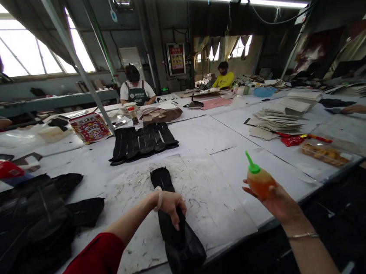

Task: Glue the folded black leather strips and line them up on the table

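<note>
My left hand point(171, 204) grips a long black piece of leather-like material point(185, 250), which lies lengthwise on a glue-stained white sheet point(212, 203) and hangs slightly over the near table edge. The thumb and fingers pinch it around its middle. Raised over the table's front edge, my right hand point(279, 201) holds a squeeze bottle point(261, 182) of amber liquid, its green nozzle pointing up. Beyond the sheet lies a row of similar black pieces point(142, 142), side by side. A heap of black pieces point(47, 212) is at the left.
Stacks of grey card pieces point(275, 118), a clear box of food point(323, 152) and a red packet point(292, 141) lie at the right. A metal post point(80, 65) rises behind a colourful bag point(90, 128). Several co-workers sit around the table; one hand point(360, 109) shows at right.
</note>
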Demonstrator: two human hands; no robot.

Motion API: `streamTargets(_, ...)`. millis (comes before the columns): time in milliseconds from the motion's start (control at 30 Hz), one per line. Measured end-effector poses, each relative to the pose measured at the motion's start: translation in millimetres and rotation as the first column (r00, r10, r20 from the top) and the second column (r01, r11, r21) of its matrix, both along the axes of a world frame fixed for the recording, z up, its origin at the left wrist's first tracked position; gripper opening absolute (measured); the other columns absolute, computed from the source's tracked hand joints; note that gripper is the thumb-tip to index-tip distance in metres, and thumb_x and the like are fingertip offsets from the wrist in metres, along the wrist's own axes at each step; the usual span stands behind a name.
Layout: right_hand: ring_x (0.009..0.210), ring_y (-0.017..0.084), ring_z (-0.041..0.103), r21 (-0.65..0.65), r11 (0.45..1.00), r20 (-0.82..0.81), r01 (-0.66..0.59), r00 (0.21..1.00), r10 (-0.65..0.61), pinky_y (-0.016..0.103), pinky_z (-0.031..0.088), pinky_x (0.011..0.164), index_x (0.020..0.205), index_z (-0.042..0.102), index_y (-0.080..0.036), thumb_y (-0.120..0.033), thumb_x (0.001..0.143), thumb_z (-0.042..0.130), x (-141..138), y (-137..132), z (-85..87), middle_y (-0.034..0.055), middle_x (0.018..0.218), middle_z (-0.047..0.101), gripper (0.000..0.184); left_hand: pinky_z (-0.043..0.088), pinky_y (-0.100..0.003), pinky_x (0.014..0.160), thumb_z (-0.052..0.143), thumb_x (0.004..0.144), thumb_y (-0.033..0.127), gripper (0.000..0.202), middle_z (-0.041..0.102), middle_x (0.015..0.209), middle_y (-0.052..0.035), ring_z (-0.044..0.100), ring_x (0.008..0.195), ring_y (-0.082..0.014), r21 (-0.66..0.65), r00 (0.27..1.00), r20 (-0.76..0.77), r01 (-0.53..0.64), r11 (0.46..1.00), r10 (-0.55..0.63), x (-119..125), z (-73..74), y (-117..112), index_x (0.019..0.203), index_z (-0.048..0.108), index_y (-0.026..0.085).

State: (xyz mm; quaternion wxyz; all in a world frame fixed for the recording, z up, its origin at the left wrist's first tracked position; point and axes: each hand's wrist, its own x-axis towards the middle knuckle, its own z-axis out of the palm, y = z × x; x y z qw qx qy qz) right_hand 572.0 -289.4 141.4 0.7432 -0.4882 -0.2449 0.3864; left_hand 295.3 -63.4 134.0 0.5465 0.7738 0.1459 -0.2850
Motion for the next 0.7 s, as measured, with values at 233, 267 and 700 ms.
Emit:
streamTargets(233, 0.072, 0.022, 0.063, -0.048, 0.999, -0.112, 0.01, 0.994, -0.015, 0.036, 0.055, 0.056, 0.116, 0.064, -0.028, -0.044, 0.063, 0.08, -21.5, -8.2, -0.5, 0.0056, 0.094, 0.067, 0.058, 0.05, -0.031, 0.06, 0.088, 0.039, 0.045, 0.038, 0.069, 0.062, 0.0006, 0.061, 0.061, -0.0194, -0.085, 1.0, 0.004, -0.008, 0.996, 0.009, -6.7, 17.0, 7.8, 0.066, 0.072, 0.023)
streamTargets(267, 0.072, 0.022, 0.063, -0.047, 0.999, -0.117, -0.002, 0.993, -0.004, 0.035, 0.055, 0.055, 0.114, 0.065, -0.028, -0.045, 0.063, 0.081, -26.6, -5.4, -1.4, 0.0052, 0.094, 0.067, 0.057, 0.05, -0.031, 0.06, 0.089, 0.038, 0.044, 0.038, 0.069, 0.061, 0.0007, 0.062, 0.06, -0.0194, -0.095, 1.0, 0.003, -0.013, 0.995, 0.013, -6.8, 17.8, 7.6, 0.066, 0.072, 0.023)
streamTargets(700, 0.095, 0.026, 0.065, 0.008, 0.995, -0.179, -0.098, 0.979, 0.098, 0.045, 0.053, 0.087, 0.109, 0.064, -0.026, -0.041, 0.059, 0.086, -93.6, 40.6, 2.9, 0.0054, 0.104, 0.068, 0.056, 0.052, -0.037, 0.048, 0.093, 0.026, 0.029, 0.04, 0.068, 0.056, -0.0019, 0.063, 0.051, -0.0242, -0.244, 0.983, 0.017, -0.171, 0.955, 0.18, -3.8, 19.5, 10.4, 0.06, 0.072, 0.022)
